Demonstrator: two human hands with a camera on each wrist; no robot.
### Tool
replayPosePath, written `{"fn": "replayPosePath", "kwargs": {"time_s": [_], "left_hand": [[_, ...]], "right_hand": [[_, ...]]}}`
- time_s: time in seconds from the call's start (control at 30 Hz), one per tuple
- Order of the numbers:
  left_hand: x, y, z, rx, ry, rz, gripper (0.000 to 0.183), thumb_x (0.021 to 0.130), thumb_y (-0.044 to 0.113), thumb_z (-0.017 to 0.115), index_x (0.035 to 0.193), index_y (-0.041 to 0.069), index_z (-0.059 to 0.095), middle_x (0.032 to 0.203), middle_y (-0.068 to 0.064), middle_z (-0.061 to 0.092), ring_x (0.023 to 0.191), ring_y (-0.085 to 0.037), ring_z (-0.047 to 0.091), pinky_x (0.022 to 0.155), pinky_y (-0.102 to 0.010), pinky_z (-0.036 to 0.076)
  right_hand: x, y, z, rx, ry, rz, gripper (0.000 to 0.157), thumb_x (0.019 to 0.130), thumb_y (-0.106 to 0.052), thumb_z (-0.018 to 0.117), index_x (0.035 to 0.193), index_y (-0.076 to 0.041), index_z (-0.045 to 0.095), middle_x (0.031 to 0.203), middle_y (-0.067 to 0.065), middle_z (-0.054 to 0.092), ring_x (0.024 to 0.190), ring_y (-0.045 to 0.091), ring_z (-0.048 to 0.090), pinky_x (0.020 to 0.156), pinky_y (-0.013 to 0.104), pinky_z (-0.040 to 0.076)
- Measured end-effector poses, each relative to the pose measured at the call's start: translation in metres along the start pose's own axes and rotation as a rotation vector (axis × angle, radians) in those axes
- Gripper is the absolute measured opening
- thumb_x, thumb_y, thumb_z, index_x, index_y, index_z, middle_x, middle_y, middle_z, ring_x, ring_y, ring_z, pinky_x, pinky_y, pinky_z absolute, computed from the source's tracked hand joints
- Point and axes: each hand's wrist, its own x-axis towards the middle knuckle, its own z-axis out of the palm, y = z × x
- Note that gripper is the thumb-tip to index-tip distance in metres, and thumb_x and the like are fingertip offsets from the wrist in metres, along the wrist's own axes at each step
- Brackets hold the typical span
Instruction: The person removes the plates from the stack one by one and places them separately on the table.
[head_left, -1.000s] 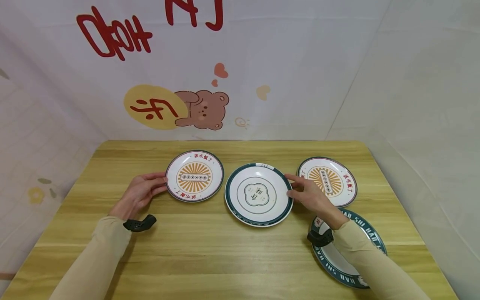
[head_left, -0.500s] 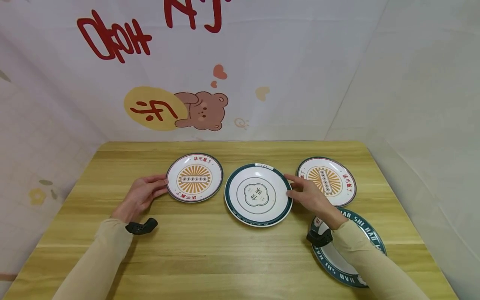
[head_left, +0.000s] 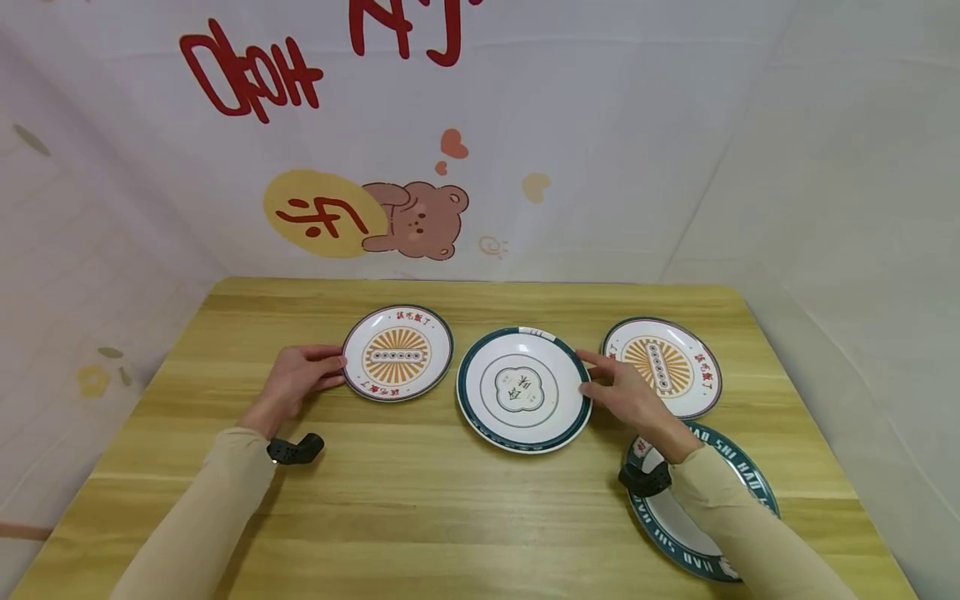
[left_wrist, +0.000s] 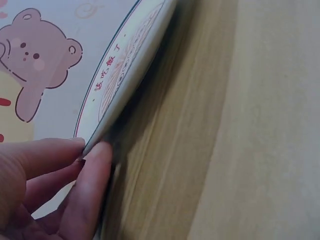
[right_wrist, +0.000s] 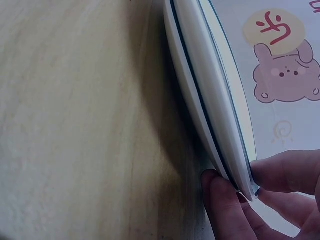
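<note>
At the left, a white plate [head_left: 397, 354] with an orange sunburst print is held by my left hand [head_left: 296, 383], its left rim pinched between thumb and fingers. In the left wrist view this plate tilts up from the tabletop. My right hand [head_left: 626, 396] pinches the right edge of a white plate with a green rim [head_left: 525, 389] in the middle. The right wrist view shows a second white plate [right_wrist: 194, 110] stacked underneath, its edge within the same pinch; from the head, the upper plate hides it.
Behind my right hand lies another sunburst plate [head_left: 690, 379]. A larger plate with a green lettered rim [head_left: 753, 479] rests nearer the front right, partly under my right forearm. The wooden table [head_left: 420, 517] ends against a printed cloth backdrop [head_left: 600, 125].
The head view has shifted slightly, moving the whole scene a little to the right. Both hands keep their hold on the plates, which stay nearly in place.
</note>
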Motion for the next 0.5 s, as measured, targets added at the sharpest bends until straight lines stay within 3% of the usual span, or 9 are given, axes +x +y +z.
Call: {"fn": "replayPosePath", "kwargs": {"time_s": [0.07, 0.17, 0.37, 0.43, 0.5], "left_hand": [[-0.001, 0.001, 0.001, 0.047, 0.015, 0.01, 0.052, 0.104, 0.013, 0.064, 0.149, -0.009, 0.048, 0.145, -0.032, 0.051, 0.086, -0.001, 0.07, 0.082, -0.023, 0.062], [-0.006, 0.001, 0.003, 0.132, 0.076, 0.078, 0.05, 0.105, 0.017, 0.062, 0.147, -0.007, 0.051, 0.141, -0.029, 0.056, 0.09, -0.003, 0.067, 0.08, -0.02, 0.061], [-0.024, 0.0, 0.027, 0.289, 0.351, 0.338, 0.04, 0.103, 0.014, 0.06, 0.14, 0.0, 0.062, 0.134, -0.017, 0.064, 0.112, -0.025, 0.065, 0.077, -0.006, 0.048], [-0.029, 0.001, 0.04, 0.273, 0.369, 0.414, 0.038, 0.102, 0.011, 0.06, 0.138, 0.0, 0.063, 0.134, -0.016, 0.063, 0.117, -0.029, 0.064, 0.079, -0.005, 0.047], [-0.036, 0.004, 0.053, 0.252, 0.342, 0.477, 0.038, 0.102, 0.009, 0.06, 0.138, -0.001, 0.062, 0.133, -0.016, 0.061, 0.118, -0.031, 0.064, 0.082, -0.005, 0.048]], "right_hand": [[-0.001, 0.001, 0.0, 0.0, 0.0, 0.0, 0.058, 0.101, -0.012, 0.063, 0.156, -0.008, 0.046, 0.141, 0.027, 0.057, 0.128, 0.04, 0.054, 0.111, 0.055, 0.045], [0.0, 0.002, 0.001, 0.002, 0.005, 0.0, 0.058, 0.101, -0.012, 0.064, 0.156, -0.009, 0.046, 0.141, 0.027, 0.057, 0.127, 0.04, 0.054, 0.111, 0.056, 0.045], [-0.001, 0.003, 0.003, 0.01, 0.005, -0.008, 0.057, 0.101, -0.011, 0.063, 0.156, -0.009, 0.047, 0.14, 0.027, 0.058, 0.127, 0.039, 0.054, 0.109, 0.052, 0.046], [-0.001, 0.003, 0.003, 0.007, 0.015, -0.019, 0.057, 0.101, -0.011, 0.063, 0.156, -0.01, 0.047, 0.139, 0.026, 0.059, 0.126, 0.039, 0.055, 0.107, 0.051, 0.047], [-0.002, 0.002, 0.003, 0.003, 0.026, -0.034, 0.057, 0.101, -0.011, 0.063, 0.156, -0.01, 0.047, 0.138, 0.026, 0.06, 0.125, 0.038, 0.055, 0.105, 0.05, 0.048]]}}
